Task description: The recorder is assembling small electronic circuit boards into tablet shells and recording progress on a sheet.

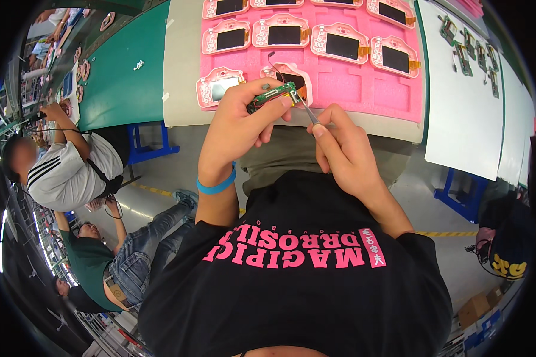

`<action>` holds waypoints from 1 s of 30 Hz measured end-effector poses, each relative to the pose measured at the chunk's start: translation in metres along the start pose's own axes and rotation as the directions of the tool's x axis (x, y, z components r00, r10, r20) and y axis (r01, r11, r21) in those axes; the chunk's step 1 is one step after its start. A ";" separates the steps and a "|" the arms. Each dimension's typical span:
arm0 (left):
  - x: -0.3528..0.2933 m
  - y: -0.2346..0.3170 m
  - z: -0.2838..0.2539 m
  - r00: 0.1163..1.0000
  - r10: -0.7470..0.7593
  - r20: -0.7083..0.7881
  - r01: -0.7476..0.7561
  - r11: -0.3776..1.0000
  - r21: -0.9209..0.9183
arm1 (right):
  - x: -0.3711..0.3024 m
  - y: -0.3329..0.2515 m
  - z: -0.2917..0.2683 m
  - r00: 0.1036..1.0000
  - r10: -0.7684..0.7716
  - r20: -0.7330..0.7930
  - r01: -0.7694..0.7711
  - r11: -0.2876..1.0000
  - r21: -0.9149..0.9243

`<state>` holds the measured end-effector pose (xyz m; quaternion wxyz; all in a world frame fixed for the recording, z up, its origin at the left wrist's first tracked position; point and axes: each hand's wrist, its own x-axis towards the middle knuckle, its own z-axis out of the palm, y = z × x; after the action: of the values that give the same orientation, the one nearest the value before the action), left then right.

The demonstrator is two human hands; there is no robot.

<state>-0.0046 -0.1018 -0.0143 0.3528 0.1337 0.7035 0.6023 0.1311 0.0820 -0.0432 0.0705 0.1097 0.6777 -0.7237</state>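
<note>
My left hand [244, 116] is closed on a small green circuit board [272, 95], held above the near edge of the pink foam tray [393, 100]. A thin dark wire with a small dark end rises from around the board. In my right hand [343, 143] is a pair of metal tweezers [309, 110], pinched between thumb and fingers. The tips reach the right end of the board; whether they grip a part is too small to tell. Just behind the board lies a pink shell with a screen [298, 76], partly hidden. Left of it sits another pink shell [220, 87] with a pale screen.
Rows of pink shells with dark screens [280, 34] fill the tray's far part. Several green boards with wires [466, 47] lie on a white sheet [458, 119] at right. A green mat [125, 77] holds a small white part [139, 65]. Other people [77, 166] sit at left.
</note>
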 end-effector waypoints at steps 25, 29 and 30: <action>-0.003 0.003 0.006 0.999 0.000 -0.039 0.002 0.998 0.067 | -0.002 -0.001 -0.001 0.997 -0.071 -0.026 0.069 0.994 -0.086; -0.003 0.003 0.007 0.999 -0.005 -0.041 0.007 0.999 0.047 | -0.002 -0.003 -0.004 0.999 -0.012 -0.041 0.009 0.998 -0.063; -0.003 0.003 0.007 0.999 -0.007 -0.042 0.009 0.999 0.040 | -0.002 -0.004 -0.004 0.999 0.008 -0.046 -0.011 0.998 -0.055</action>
<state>0.0013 -0.0979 -0.0109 0.3377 0.1252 0.7233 0.5892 0.1321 0.0863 -0.0394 0.0616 0.1274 0.6985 -0.7015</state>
